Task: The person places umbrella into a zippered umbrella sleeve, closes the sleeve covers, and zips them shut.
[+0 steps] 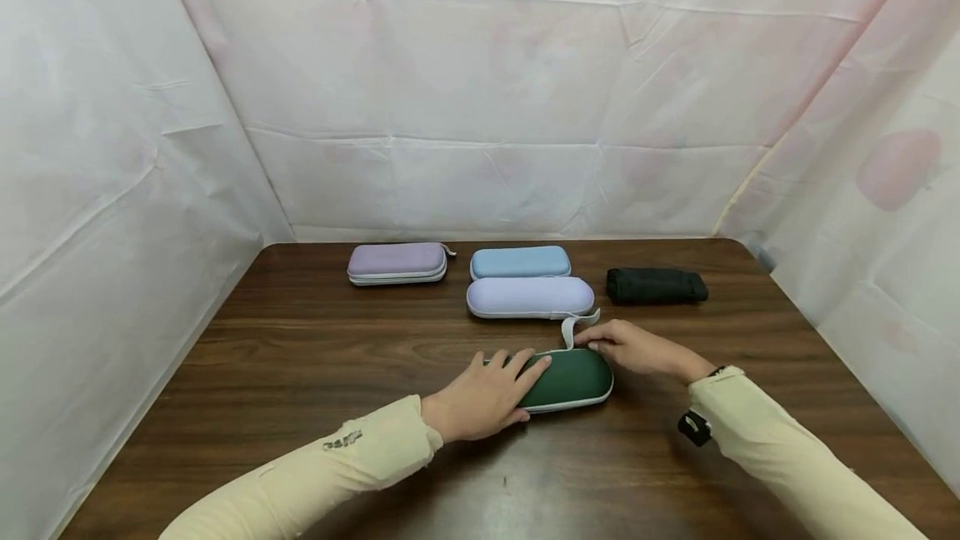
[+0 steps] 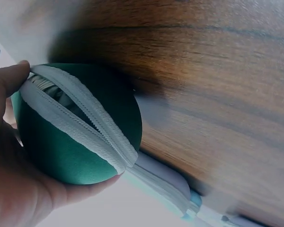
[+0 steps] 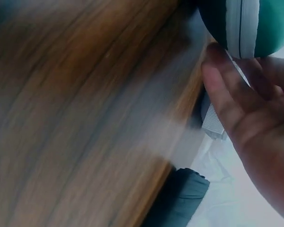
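A dark green zip case (image 1: 566, 380) with a pale zip edge lies near the middle of the table. My left hand (image 1: 483, 397) grips its left end, fingers across the top and thumb at the near side. In the left wrist view the zip (image 2: 92, 116) gapes at that end, and something pale shows inside. My right hand (image 1: 637, 346) is at the far edge toward the right end, its fingertips pinching at the base of a light grey strap (image 1: 568, 332). The right wrist view shows those curled fingers (image 3: 222, 80) behind the case; the exact pinch point is partly hidden.
Behind the green case lies a lavender case (image 1: 530, 297), with a light blue case (image 1: 521, 262) touching it behind. A purple case (image 1: 397, 261) stands at the back left. To the back right is a black rolled pouch (image 1: 656, 285). Pale sheets (image 1: 480, 90) enclose the table.
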Tool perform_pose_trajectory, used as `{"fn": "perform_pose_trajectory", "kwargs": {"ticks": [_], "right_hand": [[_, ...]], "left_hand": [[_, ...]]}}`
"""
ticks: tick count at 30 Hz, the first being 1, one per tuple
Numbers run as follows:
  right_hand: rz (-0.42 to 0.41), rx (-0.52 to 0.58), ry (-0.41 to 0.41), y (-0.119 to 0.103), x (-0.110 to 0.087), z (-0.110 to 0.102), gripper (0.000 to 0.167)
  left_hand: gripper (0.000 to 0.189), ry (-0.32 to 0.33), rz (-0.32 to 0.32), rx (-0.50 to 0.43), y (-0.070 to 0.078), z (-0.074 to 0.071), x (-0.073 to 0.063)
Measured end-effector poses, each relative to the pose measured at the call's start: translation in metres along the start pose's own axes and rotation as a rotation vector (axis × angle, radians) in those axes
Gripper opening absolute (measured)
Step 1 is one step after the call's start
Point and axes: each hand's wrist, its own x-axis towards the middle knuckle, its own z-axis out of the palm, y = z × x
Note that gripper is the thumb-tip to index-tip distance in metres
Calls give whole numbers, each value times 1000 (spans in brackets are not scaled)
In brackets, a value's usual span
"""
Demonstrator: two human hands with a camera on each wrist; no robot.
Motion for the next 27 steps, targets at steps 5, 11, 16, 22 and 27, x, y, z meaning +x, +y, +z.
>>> {"fn": "perform_pose_trajectory", "kwargs": {"ticks": [5, 11, 16, 22, 27], "right_hand": [[-32, 76, -29, 4, 5, -1, 23], [-28, 137, -55, 7, 8, -2, 15], [-5, 115, -47, 7, 4, -2, 15], [19, -144, 111, -17, -4, 3, 21], [-121, -308, 205, -47, -1, 18, 26]], "left_hand": [[77, -21, -1, -122, -3, -3, 2], [80, 13, 35, -179, -8, -4, 0], [83, 31, 46, -261, -17, -1, -1], [83, -31, -49, -424, -32, 6, -8], [85, -63, -66, -479, -42, 7, -10]]}}
